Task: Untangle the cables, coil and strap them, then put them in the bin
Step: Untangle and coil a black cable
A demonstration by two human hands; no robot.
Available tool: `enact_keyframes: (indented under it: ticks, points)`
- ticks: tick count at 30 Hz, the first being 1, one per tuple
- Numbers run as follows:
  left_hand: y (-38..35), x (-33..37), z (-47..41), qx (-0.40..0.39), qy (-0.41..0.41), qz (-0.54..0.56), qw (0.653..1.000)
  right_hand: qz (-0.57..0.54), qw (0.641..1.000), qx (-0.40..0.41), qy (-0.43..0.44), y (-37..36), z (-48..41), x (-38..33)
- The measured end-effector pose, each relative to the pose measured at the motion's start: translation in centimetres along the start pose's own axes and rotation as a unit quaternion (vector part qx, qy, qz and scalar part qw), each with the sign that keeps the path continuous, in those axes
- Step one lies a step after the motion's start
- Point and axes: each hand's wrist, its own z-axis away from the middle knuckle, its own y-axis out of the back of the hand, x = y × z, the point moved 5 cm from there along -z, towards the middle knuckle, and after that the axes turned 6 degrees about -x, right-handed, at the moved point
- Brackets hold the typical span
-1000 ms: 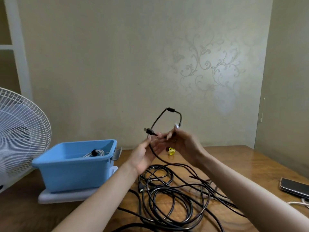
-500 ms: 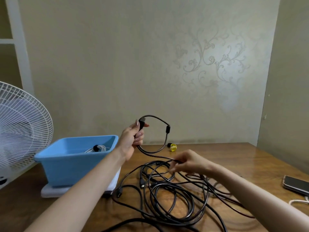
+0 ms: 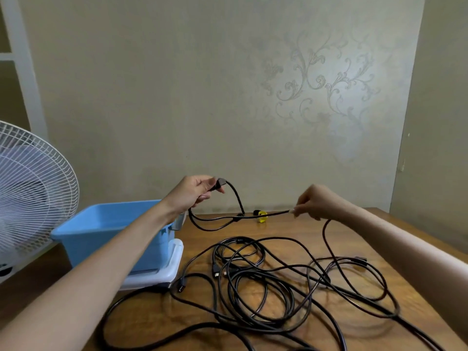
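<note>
Brown wooden table (image 3: 291, 231) holds tangled black cables (image 3: 253, 274). Above, well apart, left hand (image 3: 192, 192) grips a thin black cable (image 3: 274, 213) by its plug; right hand (image 3: 316, 202) pinches it. Blue plastic bin (image 3: 106, 224) sits left.

The only view is a wide-angle one worn on the person's head, above the near edge of the bench (image 3: 278, 231). It faces forward and slightly down across the bench to the wall (image 3: 177, 97) behind it. The left hand (image 3: 195, 192) and right hand (image 3: 316, 201), holding a cable (image 3: 277, 213) over the bench's far side, are at arm's reach from the lens.
</note>
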Motion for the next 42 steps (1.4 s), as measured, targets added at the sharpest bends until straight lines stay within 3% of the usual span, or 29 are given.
enact_keyframes:
  ticks: [3, 4, 6, 8, 10, 12, 13, 15, 19, 22, 26, 29, 35, 37, 39, 42]
  points:
    - [-0.9, 1.0, -0.7, 0.014, -0.022, -0.034, 0.999, 0.101, 0.994, 0.023, -0.032, -1.2, -0.2, -3.7]
    - [-1.2, 1.1, -0.9, 0.013, -0.02, -0.032, 0.999, 0.056, 0.998, 0.006, -0.037, -1.9, -0.3, -4.5]
    - [-1.9, 1.3, -1.2, 0.003, -0.011, 0.002, 1.0, -0.187, 0.979, -0.061, -0.052, -3.4, -0.3, -5.7]
    - [-2.5, 1.2, -1.3, -0.004, -0.011, 0.075, 0.997, -0.48, 0.869, -0.103, -0.064, -4.5, 0.1, -6.8]
    - [-2.8, 1.2, -1.4, -0.005, -0.019, 0.178, 0.984, -0.651, 0.746, -0.116, -0.072, -5.4, 0.6, -7.6]
    - [-2.7, 1.3, -1.4, -0.007, -0.037, 0.29, 0.956, -0.724, 0.676, -0.117, -0.069, -6.2, 1.4, -8.5]
    - [-2.5, 1.5, -1.4, -0.008, -0.05, 0.342, 0.938, -0.732, 0.67, -0.11, -0.062, -6.5, 1.8, -8.8]
    - [-1.8, 1.7, -1.6, -0.012, -0.081, 0.434, 0.897, -0.715, 0.694, -0.072, -0.046, -6.8, 2.4, -8.8]
    - [-0.7, 1.8, -1.8, -0.069, -0.145, 0.565, 0.81, -0.715, 0.699, -0.017, 0.001, -6.6, 3.4, -9.1]
    - [-0.6, 1.9, -1.7, -0.128, -0.165, 0.596, 0.776, -0.681, 0.732, -0.013, 0.038, -6.5, 4.0, -9.8]
    - [-1.1, 2.2, -1.6, -0.12, -0.141, 0.597, 0.781, -0.615, 0.788, 0.028, 0.034, -6.1, 3.9, -9.3]
    - [-0.6, 2.3, -1.2, -0.08, -0.123, 0.564, 0.813, -0.535, 0.842, 0.06, 0.046, -4.6, 3.3, -7.9]
    - [-0.8, 1.9, -0.5, -0.129, -0.081, 0.508, 0.848, -0.331, 0.912, 0.198, 0.139, 0.7, 1.8, -5.3]
    - [-1.0, 1.7, -0.5, -0.13, -0.072, 0.5, 0.853, -0.294, 0.906, 0.253, 0.167, 2.0, 1.7, -5.4]
    - [-1.3, 1.6, -0.6, -0.15, -0.074, 0.49, 0.855, -0.333, 0.879, 0.279, 0.199, 3.1, 2.0, -5.7]
    - [-2.5, 1.8, -0.6, -0.204, -0.081, 0.472, 0.854, -0.446, 0.823, 0.244, 0.253, 3.3, 2.4, -6.1]
